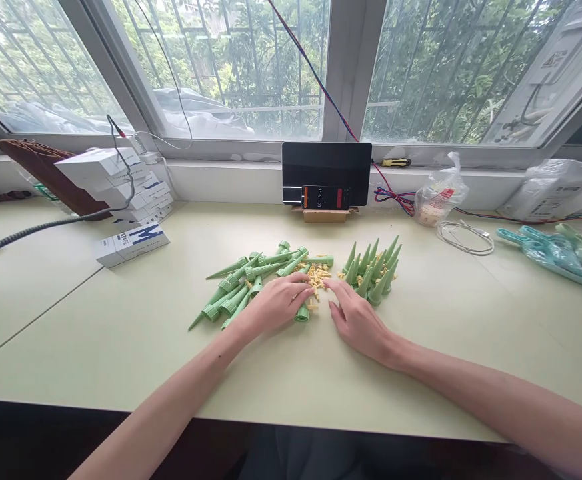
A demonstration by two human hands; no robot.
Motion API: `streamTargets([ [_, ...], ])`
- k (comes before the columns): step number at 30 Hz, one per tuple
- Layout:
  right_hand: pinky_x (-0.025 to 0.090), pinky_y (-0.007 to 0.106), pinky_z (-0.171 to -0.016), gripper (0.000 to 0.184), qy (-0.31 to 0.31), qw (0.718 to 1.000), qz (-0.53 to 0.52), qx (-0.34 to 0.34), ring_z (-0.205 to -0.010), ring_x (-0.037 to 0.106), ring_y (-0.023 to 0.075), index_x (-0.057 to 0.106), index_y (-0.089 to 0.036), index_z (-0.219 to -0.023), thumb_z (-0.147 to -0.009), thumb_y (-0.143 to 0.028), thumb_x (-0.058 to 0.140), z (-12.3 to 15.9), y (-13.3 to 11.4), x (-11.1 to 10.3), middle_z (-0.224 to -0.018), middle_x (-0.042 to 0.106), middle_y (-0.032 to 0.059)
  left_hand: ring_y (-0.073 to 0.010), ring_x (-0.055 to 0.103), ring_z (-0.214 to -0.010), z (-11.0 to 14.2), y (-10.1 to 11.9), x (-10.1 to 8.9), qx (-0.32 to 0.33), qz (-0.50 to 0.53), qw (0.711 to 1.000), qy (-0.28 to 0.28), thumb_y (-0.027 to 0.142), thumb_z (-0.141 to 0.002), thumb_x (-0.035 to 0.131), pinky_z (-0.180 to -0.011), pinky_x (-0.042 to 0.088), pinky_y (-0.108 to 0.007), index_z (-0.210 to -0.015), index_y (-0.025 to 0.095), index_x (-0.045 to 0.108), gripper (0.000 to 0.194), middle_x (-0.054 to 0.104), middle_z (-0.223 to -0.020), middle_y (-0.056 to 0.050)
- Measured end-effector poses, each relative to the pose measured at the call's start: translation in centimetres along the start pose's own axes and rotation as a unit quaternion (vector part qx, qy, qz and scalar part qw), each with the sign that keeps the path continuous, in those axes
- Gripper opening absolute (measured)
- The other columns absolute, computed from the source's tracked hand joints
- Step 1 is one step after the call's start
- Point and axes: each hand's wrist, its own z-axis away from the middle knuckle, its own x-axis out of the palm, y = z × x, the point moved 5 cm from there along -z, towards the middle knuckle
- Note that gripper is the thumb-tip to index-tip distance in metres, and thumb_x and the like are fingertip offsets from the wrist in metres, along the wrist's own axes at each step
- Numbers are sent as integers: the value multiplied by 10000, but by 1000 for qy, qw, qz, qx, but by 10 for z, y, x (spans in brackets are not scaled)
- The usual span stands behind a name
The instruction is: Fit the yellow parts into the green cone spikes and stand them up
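My left hand (281, 297) reaches over the right end of a loose heap of green plant watering spikes (231, 283). Its fingers are loosely bent and apart, close to small yellow plastic pieces (317, 275). One green spike's open cap (301, 315) shows just below that hand, with a yellow piece beside it. From the other side, my right hand (358, 319) has its fingertips at the edge of the yellow pieces, thumb and fingers apart. Beyond it, several green spikes (373, 270) stand point up in a tight group, with yellow bits among them.
A phone showing a timer (325, 197) leans against a dark screen (327, 163) on a small cardboard stand (325, 216). White boxes (133, 245) are at left. A plastic bag (439, 197), a coiled white cable (465, 248) and bagged teal tools (555, 257) lie right.
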Motion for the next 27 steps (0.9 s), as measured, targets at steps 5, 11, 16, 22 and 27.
streamTargets([
  [5, 569, 402, -830, 353, -4, 1000, -12, 13, -988, 661, 242, 468, -202, -1296, -965, -105, 388, 1, 0, -1, -1243, 584, 132, -221, 651, -1089, 1, -1, 1, 8, 3, 1000, 3, 357, -1038, 312, -920, 491, -337, -892, 197, 739, 479, 659, -1267, -36],
  [11, 560, 368, -754, 329, -6, 1000, -7, 23, -835, 664, 208, 477, -207, -1265, -960, -105, 406, 1, 0, -2, -1215, 599, 119, -206, 671, -1007, 1, 1, 1, 11, -5, 1000, 9, 354, -1041, 294, -869, 489, -322, -788, 187, 712, 516, 668, -1228, -33],
  [16, 555, 360, -751, 325, -8, 1000, -8, 26, -808, 660, 200, 477, -207, -1264, -962, -108, 405, 1, 0, -2, -1198, 603, 114, -185, 678, -885, 0, 2, -1, 8, 17, 1000, 18, 357, -1040, 299, -819, 489, -316, -776, 186, 694, 506, 668, -1188, -33],
  [22, 550, 377, -780, 320, -8, 1000, -12, 28, -834, 660, 210, 472, -203, -1263, -966, -114, 398, 1, 1, -2, -1181, 605, 105, -189, 658, -899, 0, 4, -3, 8, 51, 998, 30, 339, -1035, 321, -835, 485, -321, -996, 205, 708, 411, 673, -1138, -37],
  [27, 553, 370, -745, 318, -12, 999, -6, 31, -818, 658, 211, 471, -204, -1268, -969, -128, 399, 0, 0, -2, -1173, 608, 110, -191, 654, -860, 0, 2, 0, -4, 35, 999, 11, 367, -1030, 317, -805, 491, -330, -942, 207, 719, 442, 659, -1142, -50],
])
